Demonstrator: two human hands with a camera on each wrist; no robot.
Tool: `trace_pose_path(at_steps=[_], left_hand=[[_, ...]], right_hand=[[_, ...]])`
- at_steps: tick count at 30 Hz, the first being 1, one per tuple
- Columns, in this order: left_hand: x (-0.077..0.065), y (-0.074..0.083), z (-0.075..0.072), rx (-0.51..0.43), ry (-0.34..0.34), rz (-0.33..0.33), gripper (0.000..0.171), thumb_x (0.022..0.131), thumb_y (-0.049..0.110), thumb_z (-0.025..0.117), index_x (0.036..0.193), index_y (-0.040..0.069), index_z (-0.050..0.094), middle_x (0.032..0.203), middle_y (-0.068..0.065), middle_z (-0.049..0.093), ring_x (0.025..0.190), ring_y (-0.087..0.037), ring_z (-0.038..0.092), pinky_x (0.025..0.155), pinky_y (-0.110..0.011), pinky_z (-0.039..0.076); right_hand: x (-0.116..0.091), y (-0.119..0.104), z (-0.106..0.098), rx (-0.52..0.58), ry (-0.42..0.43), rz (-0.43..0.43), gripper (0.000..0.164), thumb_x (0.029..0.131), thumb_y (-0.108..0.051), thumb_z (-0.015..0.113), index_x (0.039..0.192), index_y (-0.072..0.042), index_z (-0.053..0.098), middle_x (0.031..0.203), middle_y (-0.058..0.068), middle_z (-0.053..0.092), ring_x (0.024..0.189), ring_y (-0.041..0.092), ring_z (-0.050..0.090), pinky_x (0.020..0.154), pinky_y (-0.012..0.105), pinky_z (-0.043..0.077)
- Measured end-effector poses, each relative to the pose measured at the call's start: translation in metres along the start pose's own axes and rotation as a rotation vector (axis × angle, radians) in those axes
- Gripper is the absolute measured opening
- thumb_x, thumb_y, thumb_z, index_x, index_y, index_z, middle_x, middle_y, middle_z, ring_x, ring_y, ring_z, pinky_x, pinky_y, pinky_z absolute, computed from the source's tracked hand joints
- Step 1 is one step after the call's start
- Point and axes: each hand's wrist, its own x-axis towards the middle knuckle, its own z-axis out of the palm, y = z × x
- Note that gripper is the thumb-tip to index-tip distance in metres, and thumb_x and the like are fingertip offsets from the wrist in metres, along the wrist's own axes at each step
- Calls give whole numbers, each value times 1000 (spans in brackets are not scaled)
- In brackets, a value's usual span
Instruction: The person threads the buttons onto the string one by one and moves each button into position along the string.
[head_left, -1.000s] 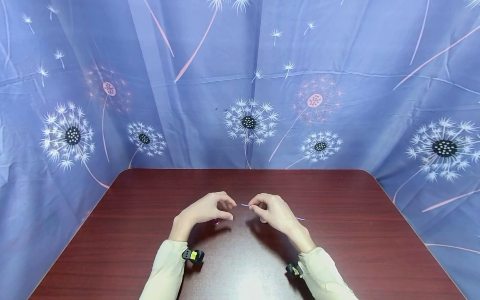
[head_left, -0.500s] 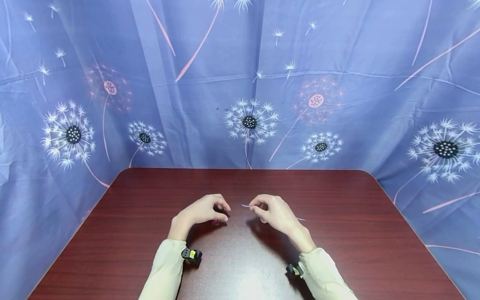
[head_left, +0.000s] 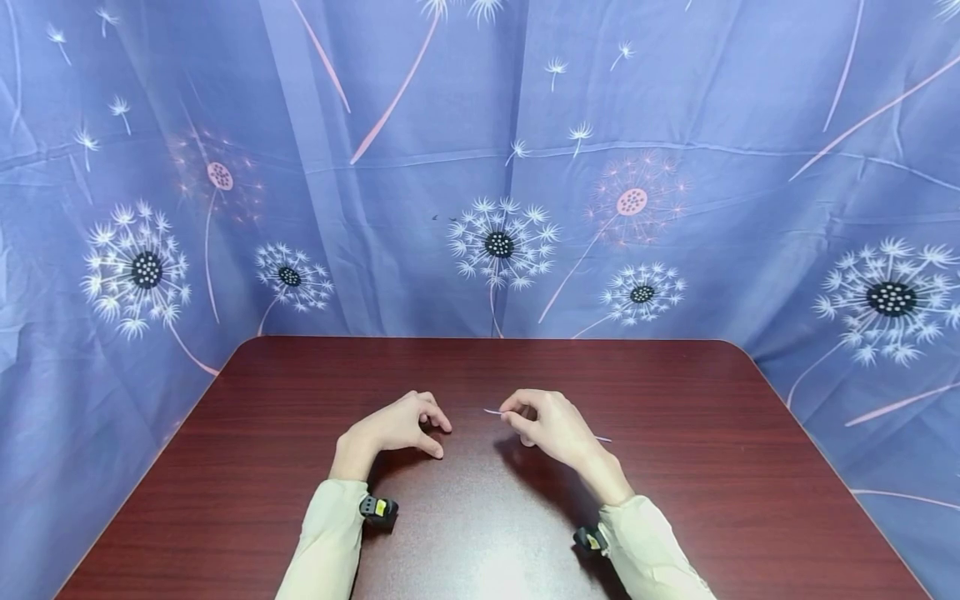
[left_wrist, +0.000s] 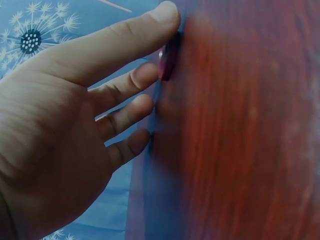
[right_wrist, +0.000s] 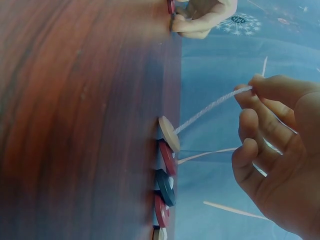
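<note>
My left hand point(head_left: 396, 423) is low over the table at centre left, thumb and index fingertips apart. In the left wrist view a dark red button point(left_wrist: 168, 59) lies by those fingertips; from the head it is hidden under the hand. Opposite, my right hand point(head_left: 555, 427) pinches a thin pale cord point(right_wrist: 212, 106) between thumb and index finger, a short end point(head_left: 492, 411) sticking out to the left. From the pinch the cord runs down to a cream button point(right_wrist: 169, 134) at the table. Beside that stand a red button point(right_wrist: 167, 157) and a dark green button point(right_wrist: 165, 187).
Further buttons, red point(right_wrist: 161, 210) and cream, continue the row under my right hand. Another length of pale cord point(head_left: 603, 439) shows past the right wrist. The dark red wooden table point(head_left: 480, 367) is backed by a blue dandelion-print curtain point(head_left: 390, 250).
My left hand has moved left and down, now covering the red button that showed under it before. The right hand with the cord has stayed nearly still.
</note>
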Motion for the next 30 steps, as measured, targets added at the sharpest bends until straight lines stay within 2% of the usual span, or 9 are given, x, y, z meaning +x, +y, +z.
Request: trace_pose_path(at_steps=[4,10,14,22,30], left_hand=[[-2,-1,-1,-28,-15,-16,35,67,26,91,100,23,77,94,7,60,93,-12,52,81,-26,45],[-6,-1,-6,-17,-27,-12,34,66,22,90,97,20,77,94,5,61,92,-11,53,81,-24,45],[-5,-2,-6,-29,-25,-5,30,68,20,89,95,16,77,93,5,61,89,-11,54,80,-23,46],[-3,-5,-5,-54,-20,-37,23,74,19,86,95,19,77,95,6,61,90,-12,54,81,-26,47],[-4,-2,-5,-27,21,-72,22,72,22,87,90,20,75,88,6,60,84,-10,55,76,-24,47]], right_hand=[[0,0,0,-1,-6,11,5,94,-22,68,97,-23,72,75,6,71,55,17,65,56,22,47],[0,1,1,-7,-17,18,5,94,-24,68,96,-27,71,76,6,72,55,17,65,57,23,48],[0,2,1,-15,-21,15,6,94,-23,68,97,-26,72,77,5,72,55,16,65,57,23,47],[0,3,1,-34,-17,-19,9,94,-21,68,99,-17,73,69,-1,68,51,3,56,57,22,45],[0,3,0,-54,-12,-27,8,94,-22,68,98,-19,73,65,-11,62,50,1,54,57,22,45]])
